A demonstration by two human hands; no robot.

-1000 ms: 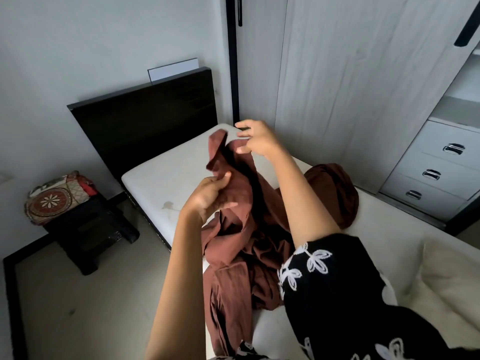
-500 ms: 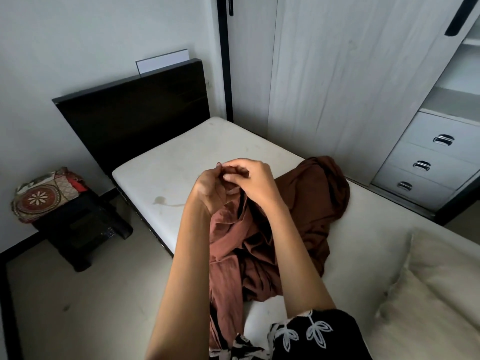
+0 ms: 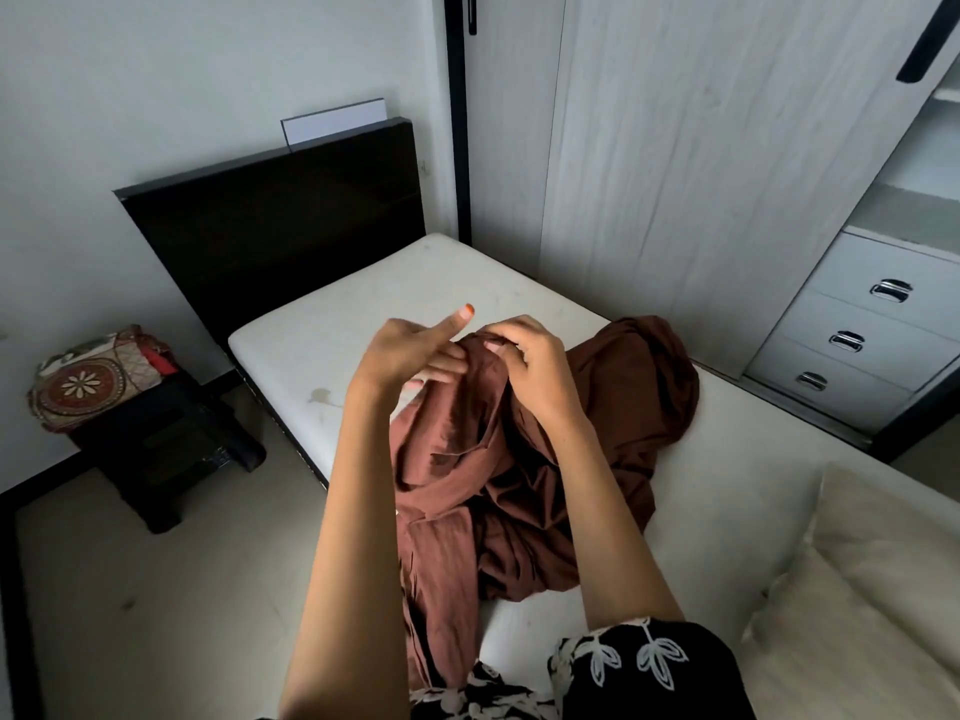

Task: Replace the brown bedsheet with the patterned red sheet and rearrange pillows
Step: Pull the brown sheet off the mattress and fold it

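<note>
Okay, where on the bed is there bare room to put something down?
Bare mattress between the headboard and the brown sheet. A strip lies between the sheet and the pillows. The middle is crowded: both hands, left and right, hold the sheet.

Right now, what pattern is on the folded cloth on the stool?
A round flower medallion, reddish and cream; head view.

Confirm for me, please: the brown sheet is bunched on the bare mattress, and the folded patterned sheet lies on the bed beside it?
Not quite. The brown sheet is bunched on the bare mattress, but the head view shows the patterned sheet on the dark stand beside the bed.
</note>
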